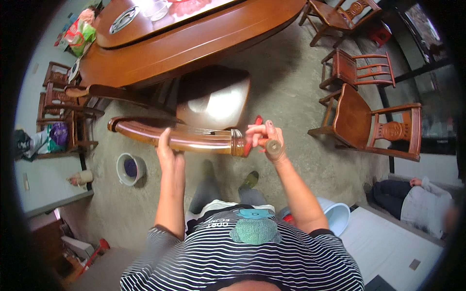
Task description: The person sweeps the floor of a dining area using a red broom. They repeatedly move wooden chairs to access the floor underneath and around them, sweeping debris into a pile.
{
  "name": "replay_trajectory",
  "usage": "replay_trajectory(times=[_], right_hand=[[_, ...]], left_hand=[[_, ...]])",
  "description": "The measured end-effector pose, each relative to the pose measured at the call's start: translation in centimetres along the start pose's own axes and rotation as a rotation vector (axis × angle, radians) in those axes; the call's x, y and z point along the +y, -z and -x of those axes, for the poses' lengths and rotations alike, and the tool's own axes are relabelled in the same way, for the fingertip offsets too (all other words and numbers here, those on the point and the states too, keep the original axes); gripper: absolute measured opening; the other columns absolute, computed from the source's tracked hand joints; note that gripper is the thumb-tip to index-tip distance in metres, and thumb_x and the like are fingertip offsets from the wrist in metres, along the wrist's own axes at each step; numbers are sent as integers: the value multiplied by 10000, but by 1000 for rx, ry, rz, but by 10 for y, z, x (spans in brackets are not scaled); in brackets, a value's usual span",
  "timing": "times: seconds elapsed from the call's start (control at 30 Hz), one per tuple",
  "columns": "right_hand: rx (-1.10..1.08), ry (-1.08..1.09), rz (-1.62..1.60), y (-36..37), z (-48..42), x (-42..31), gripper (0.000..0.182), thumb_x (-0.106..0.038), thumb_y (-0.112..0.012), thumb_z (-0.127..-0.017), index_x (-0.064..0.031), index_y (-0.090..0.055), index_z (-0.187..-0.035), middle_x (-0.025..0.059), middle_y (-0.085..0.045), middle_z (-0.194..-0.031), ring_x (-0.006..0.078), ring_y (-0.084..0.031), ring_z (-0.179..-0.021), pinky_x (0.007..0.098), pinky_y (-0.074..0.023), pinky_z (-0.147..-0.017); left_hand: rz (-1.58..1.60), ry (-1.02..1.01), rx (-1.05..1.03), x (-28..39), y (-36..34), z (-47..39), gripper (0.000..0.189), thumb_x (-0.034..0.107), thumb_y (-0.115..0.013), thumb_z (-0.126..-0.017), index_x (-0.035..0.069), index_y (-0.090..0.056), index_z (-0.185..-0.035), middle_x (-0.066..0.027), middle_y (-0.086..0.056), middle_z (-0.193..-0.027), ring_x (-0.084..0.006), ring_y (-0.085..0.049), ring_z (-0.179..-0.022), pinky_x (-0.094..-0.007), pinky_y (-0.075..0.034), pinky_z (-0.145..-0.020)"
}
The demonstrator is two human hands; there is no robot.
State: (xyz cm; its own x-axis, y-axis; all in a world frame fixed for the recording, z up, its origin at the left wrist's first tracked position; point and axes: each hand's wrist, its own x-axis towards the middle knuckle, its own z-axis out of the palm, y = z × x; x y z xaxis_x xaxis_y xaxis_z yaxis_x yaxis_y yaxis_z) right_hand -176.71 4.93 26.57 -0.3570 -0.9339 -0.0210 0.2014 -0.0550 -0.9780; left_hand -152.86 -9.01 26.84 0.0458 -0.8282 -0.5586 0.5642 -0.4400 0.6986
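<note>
In front of me is a wooden chair with its glossy seat (218, 103) beyond its curved, varnished back rail (182, 140). My left hand (170, 151) grips the rail left of its middle, thumb over the top. My right hand (269, 136) holds a hand tool by its round wooden handle (273, 146), whose butt points towards me. The tool's red head (248, 148) is at the rail's grooved right end (238, 143); I cannot tell whether they touch. The fingers partly hide the tool, so its exact kind is unclear.
A large wooden table (164, 58) stands beyond the chair. Another curved wooden rail (120, 95) is close at left. Wooden chairs (355, 120) line the right side. A pail (131, 169) is on the concrete floor, with a light-blue bucket (336, 216) at right. A person (418, 203) is at far right.
</note>
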Motion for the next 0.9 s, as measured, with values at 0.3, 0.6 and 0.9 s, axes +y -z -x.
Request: replay_trajectory(times=[0.3,0.6,0.9], right_hand=[[607,236,-284,49,57,32,699,-609,-235,-864,11,-547,-775,50,-468,-519,134,-420,-479,231,-363,-491],[776,394,-301,55,88,23,622,-506,-262,-908,25,-543,-745,34,-417,-557,136,-378,-525,259,-353,-546],[858,434,-329,57,108,34,631,-547,-296,-882,13,-531,-709,48,-423,-536,156,-396,-500,267,-360,-528]], left_hand=[[-9,192,52,18,-15,-12,378,156,-653,-727,25,-491,-1042,-148,-533,-1059,-317,-511,-972,-553,-378,-852],[-96,321,61,32,18,-79,373,72,-594,-703,1,-422,-1027,-176,-502,-1076,-389,-492,-999,-680,-325,-823],[-83,323,66,82,34,-25,285,6,-580,-656,22,-530,-936,-123,-574,-947,-302,-547,-871,-421,-438,-831]])
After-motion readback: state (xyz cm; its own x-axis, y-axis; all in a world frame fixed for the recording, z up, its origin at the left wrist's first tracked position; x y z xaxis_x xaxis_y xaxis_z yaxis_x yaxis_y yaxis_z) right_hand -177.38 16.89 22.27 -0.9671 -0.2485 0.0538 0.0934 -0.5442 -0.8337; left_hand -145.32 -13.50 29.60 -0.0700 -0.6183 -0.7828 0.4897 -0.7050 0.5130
